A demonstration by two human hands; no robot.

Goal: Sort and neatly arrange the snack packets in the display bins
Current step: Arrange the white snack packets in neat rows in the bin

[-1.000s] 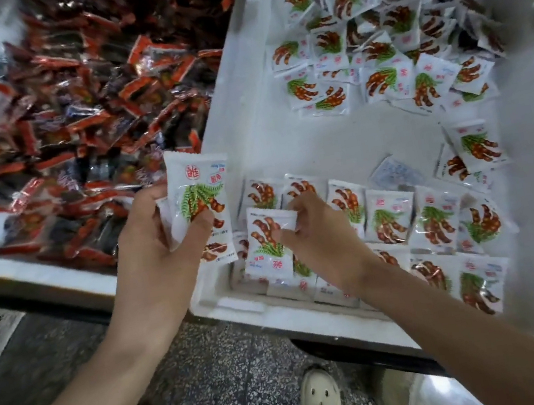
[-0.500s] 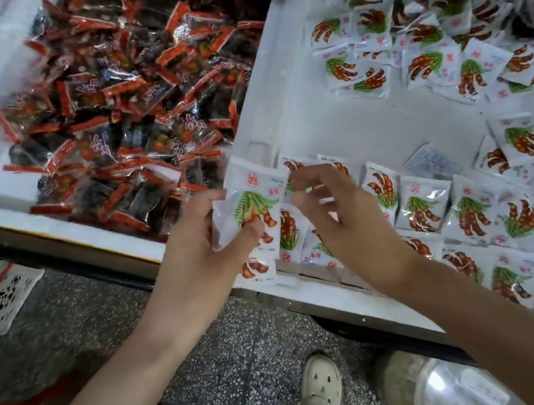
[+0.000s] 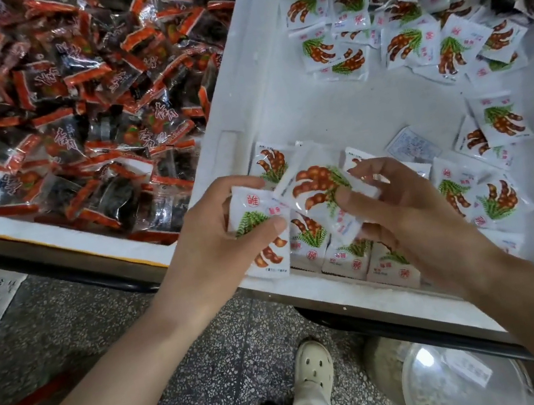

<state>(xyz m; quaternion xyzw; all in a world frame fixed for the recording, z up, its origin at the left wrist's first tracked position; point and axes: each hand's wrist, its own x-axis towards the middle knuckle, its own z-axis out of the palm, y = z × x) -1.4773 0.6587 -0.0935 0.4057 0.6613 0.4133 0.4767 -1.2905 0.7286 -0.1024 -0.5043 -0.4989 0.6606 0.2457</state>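
White bin (image 3: 332, 112), right of the bin of dark red-edged packets (image 3: 77, 102): a loose heap of white snack packets (image 3: 405, 25) lies at its far side, and a standing row (image 3: 353, 255) lines its near wall. Left hand (image 3: 209, 245) grips a small stack of packets (image 3: 260, 238), thumb across the face. Right hand (image 3: 413, 215) pinches one tilted packet (image 3: 315, 188) by its right edge, above the row. Judged light, soft and slick-filmed; best held at the sealed margins.

My left hand (image 3: 216, 241) grips an upright packet (image 3: 247, 213), thumb across; my right hand's (image 3: 413, 215) fingers (image 3: 349, 197) pinch a tilted packet (image 3: 315, 184).
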